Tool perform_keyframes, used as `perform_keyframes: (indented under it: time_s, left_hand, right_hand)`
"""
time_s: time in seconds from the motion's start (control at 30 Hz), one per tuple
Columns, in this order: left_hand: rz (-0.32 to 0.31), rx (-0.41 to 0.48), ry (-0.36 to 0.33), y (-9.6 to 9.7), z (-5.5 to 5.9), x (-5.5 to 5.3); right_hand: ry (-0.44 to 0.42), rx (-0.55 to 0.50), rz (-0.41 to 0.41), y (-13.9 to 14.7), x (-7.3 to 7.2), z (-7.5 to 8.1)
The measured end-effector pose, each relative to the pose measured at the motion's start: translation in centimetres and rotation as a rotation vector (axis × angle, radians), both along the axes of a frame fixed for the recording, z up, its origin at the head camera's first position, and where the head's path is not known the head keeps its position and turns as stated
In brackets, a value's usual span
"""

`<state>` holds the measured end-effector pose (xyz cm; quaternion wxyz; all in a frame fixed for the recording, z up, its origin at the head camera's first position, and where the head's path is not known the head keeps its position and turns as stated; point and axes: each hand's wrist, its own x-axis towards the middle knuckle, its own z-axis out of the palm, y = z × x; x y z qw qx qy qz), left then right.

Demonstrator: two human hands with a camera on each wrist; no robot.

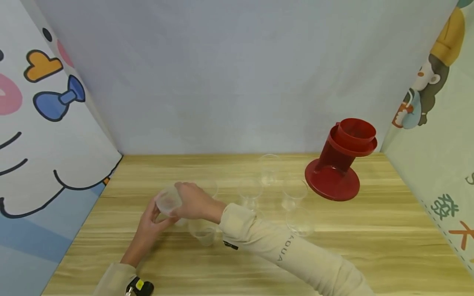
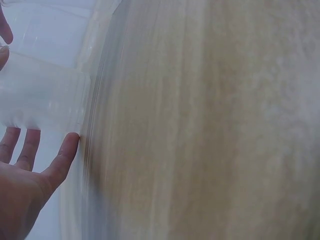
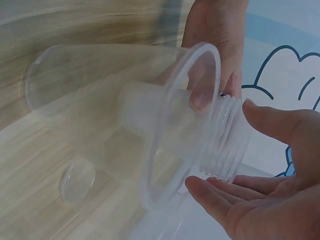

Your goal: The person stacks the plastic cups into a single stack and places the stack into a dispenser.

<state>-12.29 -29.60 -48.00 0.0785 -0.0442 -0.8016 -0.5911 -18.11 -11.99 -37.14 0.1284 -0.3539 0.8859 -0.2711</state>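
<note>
In the head view, both hands meet at the left of the table around a stack of clear plastic cups (image 1: 168, 201). My left hand (image 1: 151, 224) holds the stack from the left and below. Fingers and thumb of my right hand (image 1: 194, 201) grip it from the other side. In the right wrist view, the nested rims of the stack (image 3: 229, 140) lie between the right hand's thumb and fingers, with the left hand (image 3: 215, 50) behind. A single clear cup (image 3: 100, 105) stands in front of them. The left wrist view shows the left fingers (image 2: 62, 160) against the stack (image 2: 40, 95).
Several clear cups stand apart across the table middle, among them one near the back (image 1: 270, 170), one on the right (image 1: 300, 222) and one by the right forearm (image 1: 203, 232). A red stand with a round base (image 1: 331, 183) is at the back right. Printed cloth walls surround the table.
</note>
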Motion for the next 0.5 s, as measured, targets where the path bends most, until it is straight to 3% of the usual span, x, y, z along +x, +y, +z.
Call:
perform_keyframes:
  time_s: [0.27,0.5]
  left_hand:
    - [-0.005,-0.009,-0.05,0.0,0.3,0.3]
    - [-0.008,-0.002,-0.067,0.0,0.4,0.3]
  right_hand:
    - [-0.014,0.023,-0.013,0.2,0.1,0.6]
    - [0.016,-0.033,0.007,1.1,0.1,1.5]
